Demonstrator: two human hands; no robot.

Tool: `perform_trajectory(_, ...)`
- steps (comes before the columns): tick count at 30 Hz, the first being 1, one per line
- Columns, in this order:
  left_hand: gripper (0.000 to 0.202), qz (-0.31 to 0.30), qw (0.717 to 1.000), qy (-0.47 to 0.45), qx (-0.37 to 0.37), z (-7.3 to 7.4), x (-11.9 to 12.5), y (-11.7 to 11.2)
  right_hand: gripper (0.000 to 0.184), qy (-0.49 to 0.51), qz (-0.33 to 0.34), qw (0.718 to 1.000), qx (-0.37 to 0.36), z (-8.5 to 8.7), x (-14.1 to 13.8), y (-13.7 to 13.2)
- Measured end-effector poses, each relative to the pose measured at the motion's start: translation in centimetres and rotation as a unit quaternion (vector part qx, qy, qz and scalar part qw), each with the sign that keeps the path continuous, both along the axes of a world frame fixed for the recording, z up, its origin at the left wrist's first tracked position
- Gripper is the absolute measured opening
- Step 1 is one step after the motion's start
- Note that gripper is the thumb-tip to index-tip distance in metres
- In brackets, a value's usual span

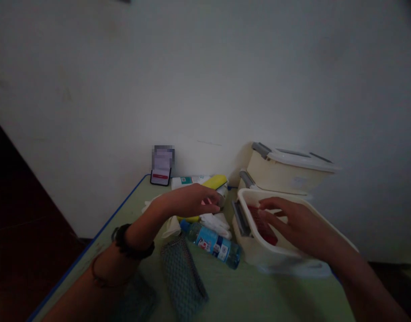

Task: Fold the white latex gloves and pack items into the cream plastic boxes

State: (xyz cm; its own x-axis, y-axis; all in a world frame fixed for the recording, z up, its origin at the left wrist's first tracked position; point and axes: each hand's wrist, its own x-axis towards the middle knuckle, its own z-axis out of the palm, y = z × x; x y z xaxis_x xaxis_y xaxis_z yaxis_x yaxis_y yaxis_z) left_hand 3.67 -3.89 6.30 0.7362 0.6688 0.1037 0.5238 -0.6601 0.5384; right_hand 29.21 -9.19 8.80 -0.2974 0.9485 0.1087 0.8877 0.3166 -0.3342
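My left hand [192, 201] hovers over a pile of small items at the middle of the green table [259, 295], fingers curled and pinching something small I cannot make out. My right hand [293, 221] reaches into an open cream plastic box [259, 255], fingers spread over a red object [264, 228] lying inside. Under the left hand lie a yellow item [215, 181], white cloths [215, 222] and a white tube [185, 181].
A clear water bottle with a blue label [214, 243] lies on its side before the box. A grey mesh pouch [183, 277] lies nearer me. A lidded cream box [286, 172] stands against the wall. A phone [161, 172] leans on the wall.
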Motion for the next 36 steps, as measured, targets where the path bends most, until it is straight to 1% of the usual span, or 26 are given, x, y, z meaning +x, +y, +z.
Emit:
perform_trajectory(2,0.021,0.01,0.999,0.035,-0.01,0.3,-0.7,0.0,0.029,-0.002,0.003,0.999,0.032,0.5,-1.5,-0.4)
perform_trajectory(4,0.019,0.035,0.997,0.069,-0.012,0.6,-1.3,0.0,0.025,0.012,0.044,0.996,0.075,0.7,-3.4,-0.7)
perform_trajectory(5,0.019,0.046,0.995,0.084,-0.013,0.6,-1.7,0.0,0.023,0.014,0.062,0.995,0.082,0.7,-4.4,-0.7)
perform_trajectory(8,0.018,0.083,0.989,0.124,-0.019,0.2,-3.2,0.0,0.024,-0.002,0.094,0.992,0.087,0.0,-7.4,-0.8)
perform_trajectory(10,0.018,0.108,0.982,0.151,-0.033,-0.4,-4.4,0.2,0.027,-0.006,0.111,0.991,0.076,-0.9,-9.0,-1.1)
perform_trajectory(11,0.02,0.121,0.978,0.164,-0.043,-0.8,-5.0,0.3,0.031,0.0,0.136,0.988,0.074,-1.6,-9.7,-1.3)
perform_trajectory(13,0.022,0.144,0.968,0.194,-0.066,-1.6,-6.1,0.8,0.033,0.015,0.176,0.984,0.032,-3.5,-10.7,-1.7)
perform_trajectory(16,0.03,0.16,0.959,0.216,-0.091,-2.6,-6.7,1.8,0.034,0.048,0.217,0.975,-0.024,-7.0,-11.2,-2.6)
perform_trajectory(18,0.036,0.159,0.958,0.216,-0.103,-3.0,-6.6,2.3,0.05,0.06,0.282,0.957,-0.022,-9.3,-11.1,-3.1)
perform_trajectory(19,0.036,0.156,0.958,0.216,-0.11,-3.0,-6.4,2.4,0.054,0.058,0.308,0.949,-0.016,-10.3,-11.0,-3.4)
perform_trajectory(20,0.035,0.152,0.957,0.216,-0.117,-2.9,-6.2,2.4,0.05,0.047,0.329,0.943,-0.016,-11.2,-10.9,-3.7)
perform_trajectory(21,0.031,0.147,0.957,0.218,-0.125,-2.8,-6.0,2.2,0.047,0.039,0.331,0.943,-0.004,-11.9,-10.9,-3.9)
perform_trajectory(22,0.024,0.138,0.956,0.22,-0.135,-2.6,-5.9,1.8,0.044,0.026,0.318,0.948,0.009,-12.5,-10.9,-4.1)
perform_trajectory(24,0.01,0.112,0.954,0.225,-0.161,-2.1,-5.9,0.4,0.04,-0.003,0.294,0.954,0.06,-13.3,-11.1,-4.3)
perform_trajectory(25,0.008,0.097,0.953,0.227,-0.177,-1.9,-6.0,-0.5,0.038,-0.011,0.281,0.955,0.091,-13.6,-11.2,-4.3)
perform_trajectory(27,0.016,0.047,0.945,0.235,-0.223,-1.7,-6.5,-2.5,0.033,-0.017,0.258,0.956,0.14,-13.9,-11.6,-4.0)
perform_trajectory(28,0.02,0.033,0.942,0.244,-0.228,-1.7,-6.7,-3.5,0.031,-0.016,0.247,0.957,0.154,-14.0,-11.8,-3.9)
perform_trajectory(30,0.036,0.055,0.933,0.287,-0.21,-2.2,-7.1,-5.1,0.028,-0.019,0.23,0.959,0.164,-14.0,-11.8,-3.4)
perform_trajectory(31,0.035,0.071,0.926,0.311,-0.202,-2.6,-7.2,-5.6,0.028,-0.022,0.227,0.96,0.163,-13.9,-11.7,-3.2)
perform_trajectory(32,0.025,0.079,0.919,0.327,-0.204,-3.1,-7.3,-6.0,0.028,-0.021,0.226,0.96,0.162,-13.8,-11.5,-3.0)
perform_trajectory(33,0.015,0.077,0.916,0.331,-0.213,-3.4,-7.4,-6.1,0.029,-0.019,0.226,0.961,0.159,-13.7,-11.3,-2.9)
perform_trajectory(34,0.009,0.072,0.914,0.329,-0.224,-3.7,-7.4,-6.1,0.03,-0.017,0.226,0.962,0.156,-13.6,-11.1,-2.8)
perform_trajectory(36,0.007,0.049,0.919,0.301,-0.248,-3.4,-7.9,-5.6,0.032,-0.01,0.223,0.962,0.156,-13.4,-10.7,-2.7)
